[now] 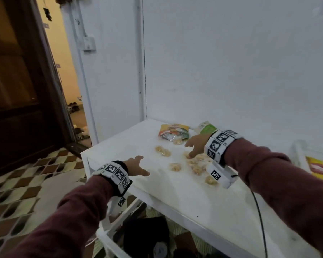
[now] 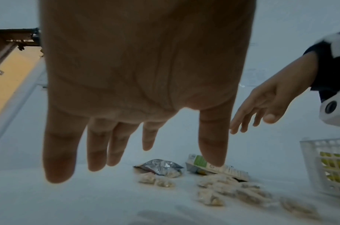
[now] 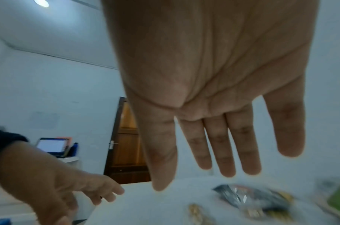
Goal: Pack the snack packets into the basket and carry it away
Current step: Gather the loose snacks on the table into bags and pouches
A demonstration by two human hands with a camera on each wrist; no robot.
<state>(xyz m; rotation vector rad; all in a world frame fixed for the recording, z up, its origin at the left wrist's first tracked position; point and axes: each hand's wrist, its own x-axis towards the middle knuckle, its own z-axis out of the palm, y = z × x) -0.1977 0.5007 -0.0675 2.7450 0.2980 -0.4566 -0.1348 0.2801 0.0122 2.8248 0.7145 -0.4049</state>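
- I'm spreading my right hand (image 1: pixel 195 146), empty, over the small clear snack packets (image 1: pixel 194 163) left of the basket (image 2: pixel 327 166), ready to gather;
- my left hand (image 1: pixel 136 165) is hovering flat, farther left, holding nothing.

Crinkled shiny foil packet (image 2: pixel 159 166), white plastic lattice basket (image 2: pixel 313 164), matt white painted table (image 1: pixel 175 190).

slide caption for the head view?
Both open hands, left and right, reach over small snack packets scattered on a white table.
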